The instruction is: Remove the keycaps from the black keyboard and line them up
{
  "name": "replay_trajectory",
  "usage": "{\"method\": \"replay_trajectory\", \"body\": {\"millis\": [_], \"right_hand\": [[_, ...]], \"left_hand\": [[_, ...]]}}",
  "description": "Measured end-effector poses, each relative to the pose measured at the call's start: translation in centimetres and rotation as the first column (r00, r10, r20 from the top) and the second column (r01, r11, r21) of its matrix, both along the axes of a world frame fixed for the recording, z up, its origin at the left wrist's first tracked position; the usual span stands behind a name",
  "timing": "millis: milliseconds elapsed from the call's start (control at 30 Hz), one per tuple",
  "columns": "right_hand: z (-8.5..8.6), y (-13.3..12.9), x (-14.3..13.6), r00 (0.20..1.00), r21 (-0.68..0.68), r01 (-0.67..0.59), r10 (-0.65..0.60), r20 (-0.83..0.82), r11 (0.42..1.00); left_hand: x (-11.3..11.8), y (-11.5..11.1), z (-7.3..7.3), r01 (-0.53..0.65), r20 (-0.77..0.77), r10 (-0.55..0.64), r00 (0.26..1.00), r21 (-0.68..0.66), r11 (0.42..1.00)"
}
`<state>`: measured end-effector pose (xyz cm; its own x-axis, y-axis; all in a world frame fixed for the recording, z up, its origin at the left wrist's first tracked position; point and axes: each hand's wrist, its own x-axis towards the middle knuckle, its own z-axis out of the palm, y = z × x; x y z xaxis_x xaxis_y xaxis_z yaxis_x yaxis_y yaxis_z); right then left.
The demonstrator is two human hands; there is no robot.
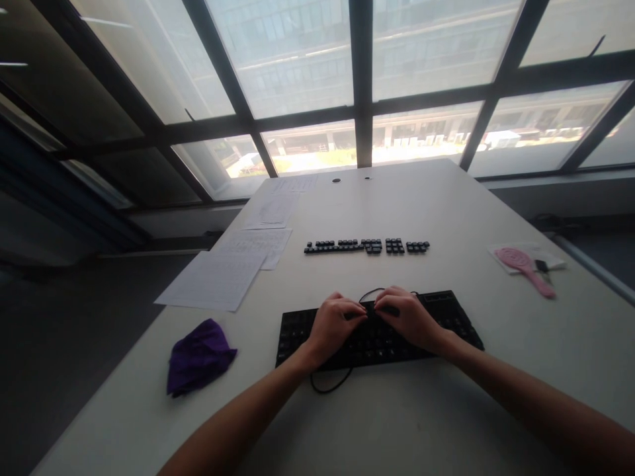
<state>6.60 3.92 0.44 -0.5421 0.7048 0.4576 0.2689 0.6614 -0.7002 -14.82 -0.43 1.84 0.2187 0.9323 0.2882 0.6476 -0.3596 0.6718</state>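
A black keyboard lies on the white table in front of me, with its cable looping out at the front and behind it. My left hand rests over its middle, thumb and fingers closed in a pinch near the back row of keys. Opposite it, my right hand is pinched the same way, its fingertips close to the left ones. Something small and dark shows between the two sets of fingertips, too small to make out. Beyond the keyboard, loose black keycaps are laid out in groups on the table.
Printed papers lie along the left edge of the table. A crumpled purple cloth sits at the front left. On the right, a pink hairbrush rests on a white packet beside a small dark item. Large windows stand behind.
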Motion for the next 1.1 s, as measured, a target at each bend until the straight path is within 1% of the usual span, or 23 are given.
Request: {"method": "replay_trajectory", "body": {"millis": [100, 167, 267, 400, 500, 700, 867, 1000, 1100], "right_hand": [[-0.7, -1.3, 0.5, 0.999, -0.018, -0.033, 0.033, -0.023, 0.999], [-1.1, -1.5, 0.6, 0.997, -0.02, -0.07, 0.07, -0.012, 0.997], [-1.4, -1.4, 0.5, 0.994, -0.016, -0.106, 0.106, 0.015, 0.994], [-1.2, -1.5, 0.5, 0.994, 0.012, -0.097, 0.097, 0.041, 0.995], [-1.0, -1.6, 0.6, 0.993, 0.043, -0.1, 0.098, 0.06, 0.994], [-0.9, -1.8, 0.6, 0.988, 0.099, -0.116, 0.105, 0.116, 0.988], [-0.5, -2.3, 0.6, 0.981, 0.108, -0.098, 0.078, 0.175, 0.989], [-0.4, -2.4, 0.6, 0.975, 0.106, -0.09, 0.066, 0.211, 0.99], [-0.5, -2.4, 0.6, 0.971, 0.111, -0.097, 0.07, 0.23, 0.989]], "left_hand": [[0.4, -1.0, -0.7, 0.015, 0.003, -0.015, 1.0, 0.006, 1.0], [0.5, -1.1, -1.0, 0.033, 0.0, -0.033, 0.999, 0.012, 0.999], [0.5, -1.2, -1.0, 0.049, -0.008, -0.049, 0.999, 0.02, 0.999], [0.6, -1.5, -0.8, 0.04, -0.056, -0.038, 0.998, 0.041, 0.998], [0.6, -1.7, -1.0, 0.048, -0.105, -0.04, 0.994, 0.081, 0.996], [0.6, -2.0, -1.5, 0.11, -0.226, -0.072, 0.971, 0.162, 0.981], [0.4, -2.4, -1.2, 0.157, -0.283, -0.104, 0.954, 0.17, 0.973], [0.1, -2.2, -1.3, 0.196, -0.265, -0.155, 0.952, 0.137, 0.971], [0.0, -2.2, -1.3, 0.199, -0.272, -0.159, 0.949, 0.127, 0.972]]}}
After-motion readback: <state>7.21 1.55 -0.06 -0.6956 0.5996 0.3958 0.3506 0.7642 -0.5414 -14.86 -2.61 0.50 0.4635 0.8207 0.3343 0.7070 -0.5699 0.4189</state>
